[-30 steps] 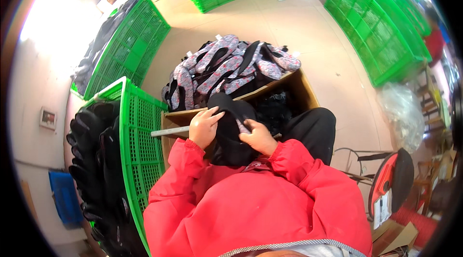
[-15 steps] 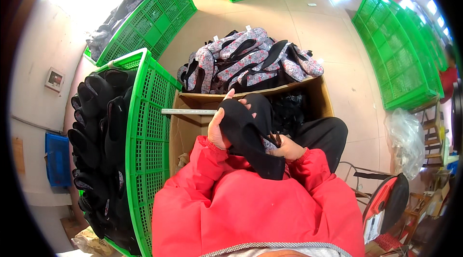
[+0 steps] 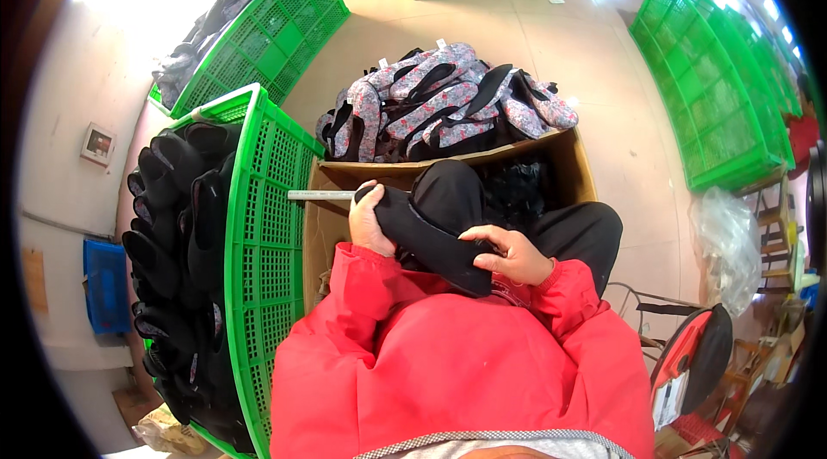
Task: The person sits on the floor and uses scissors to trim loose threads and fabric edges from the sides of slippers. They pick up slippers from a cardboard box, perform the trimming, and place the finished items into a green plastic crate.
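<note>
A black fabric slipper (image 3: 422, 239) lies slantwise across my lap, its toe at the upper left and its heel at the lower right. My left hand (image 3: 370, 225) is closed around the toe end, thumb on top. At the heel end my right hand (image 3: 515, 256) grips the edge, with index finger and thumb on the black cloth; its other fingers are partly hidden. Beyond my knees, floral slippers (image 3: 426, 102) with black parts are heaped at the far side of an open cardboard box (image 3: 564, 168).
A green crate (image 3: 271, 269) full of black slippers stands close at my left. A pale rod (image 3: 320, 195) sticks out over the box. Dark material (image 3: 515, 188) lies inside it. More green crates (image 3: 711, 84) stand around, and a clear plastic bag (image 3: 725, 239) is at the right.
The slipper has turned so its side faces up, and its floral lining is out of sight. My left hand moved left and lower; a dark tool-like shape at my right hand no longer shows.
</note>
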The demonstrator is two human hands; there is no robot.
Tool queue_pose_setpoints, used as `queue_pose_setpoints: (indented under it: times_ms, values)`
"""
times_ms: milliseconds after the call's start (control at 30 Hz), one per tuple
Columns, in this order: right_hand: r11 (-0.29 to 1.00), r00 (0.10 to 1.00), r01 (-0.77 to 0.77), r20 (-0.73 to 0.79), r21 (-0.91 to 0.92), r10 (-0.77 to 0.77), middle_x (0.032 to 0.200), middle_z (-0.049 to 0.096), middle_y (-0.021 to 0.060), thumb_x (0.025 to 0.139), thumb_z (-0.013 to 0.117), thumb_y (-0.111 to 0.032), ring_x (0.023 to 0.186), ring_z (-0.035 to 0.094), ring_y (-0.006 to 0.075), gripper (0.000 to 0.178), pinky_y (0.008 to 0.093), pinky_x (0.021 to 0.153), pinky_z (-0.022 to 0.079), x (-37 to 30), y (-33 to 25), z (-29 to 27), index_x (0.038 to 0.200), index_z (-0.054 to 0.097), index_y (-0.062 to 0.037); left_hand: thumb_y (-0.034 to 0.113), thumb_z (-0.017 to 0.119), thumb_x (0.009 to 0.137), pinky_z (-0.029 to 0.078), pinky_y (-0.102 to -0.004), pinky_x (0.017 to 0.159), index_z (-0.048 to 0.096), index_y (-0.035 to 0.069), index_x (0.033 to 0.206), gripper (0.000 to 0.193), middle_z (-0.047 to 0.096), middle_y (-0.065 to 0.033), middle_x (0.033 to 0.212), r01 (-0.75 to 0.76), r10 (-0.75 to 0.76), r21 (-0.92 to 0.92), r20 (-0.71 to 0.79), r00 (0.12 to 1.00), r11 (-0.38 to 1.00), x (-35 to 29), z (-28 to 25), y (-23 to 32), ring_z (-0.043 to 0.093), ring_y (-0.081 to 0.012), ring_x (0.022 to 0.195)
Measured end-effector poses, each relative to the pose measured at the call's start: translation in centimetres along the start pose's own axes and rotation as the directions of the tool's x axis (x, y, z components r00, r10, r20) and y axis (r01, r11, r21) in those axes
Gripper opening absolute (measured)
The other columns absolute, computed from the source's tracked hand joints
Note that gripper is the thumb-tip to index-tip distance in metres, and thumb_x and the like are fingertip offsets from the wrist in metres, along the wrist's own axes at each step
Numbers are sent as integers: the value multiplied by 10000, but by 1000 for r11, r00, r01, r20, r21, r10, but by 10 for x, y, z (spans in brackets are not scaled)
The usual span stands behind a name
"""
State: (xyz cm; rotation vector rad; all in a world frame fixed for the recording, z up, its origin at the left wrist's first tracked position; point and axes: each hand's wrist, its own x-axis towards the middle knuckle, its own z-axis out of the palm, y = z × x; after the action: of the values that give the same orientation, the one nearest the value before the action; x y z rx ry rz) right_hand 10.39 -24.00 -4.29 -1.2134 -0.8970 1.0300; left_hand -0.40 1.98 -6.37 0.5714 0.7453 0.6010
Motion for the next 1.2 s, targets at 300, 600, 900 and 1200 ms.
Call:
queue_pose_setpoints:
  times_ms: [300,600,900,1200]
  values:
    - [965,873,196,-479,174,-92,966,643,0,946,657,-89,890,563,62,104,218,826,453,-12,13,24,1019,653,-15,208,637,909,548,-380,770,633,111,933,100,671,-67,887,87,-85,-24,76,993,996,-22,18,11,655,-225,812]
    - [961,642,253,-763,116,-77,947,657,-2,922,684,-67,837,570,59,108,201,787,460,-2,5,17,1018,652,-29,131,612,925,553,-382,740,568,91,989,87,627,-78,909,15,-18,35,83,996,999,-31,19,0,647,-234,824]
    - [786,758,-155,-438,599,483,748,627,27,1057,420,-371,443,402,69,357,211,383,264,4,30,-1,1168,589,-76,66,553,913,474,-343,895,488,46,1104,203,574,-105,1054,-671,661,9,158,733,742,-73,45,7,573,-193,942]
    - [701,754,82,-504,709,422,883,662,26,1030,470,-365,494,435,101,281,213,413,290,-8,79,-26,1069,591,-114,161,546,998,476,-265,881,553,69,1219,240,617,-75,1209,-176,93,391,223,970,903,-70,23,-7,590,-125,1003]
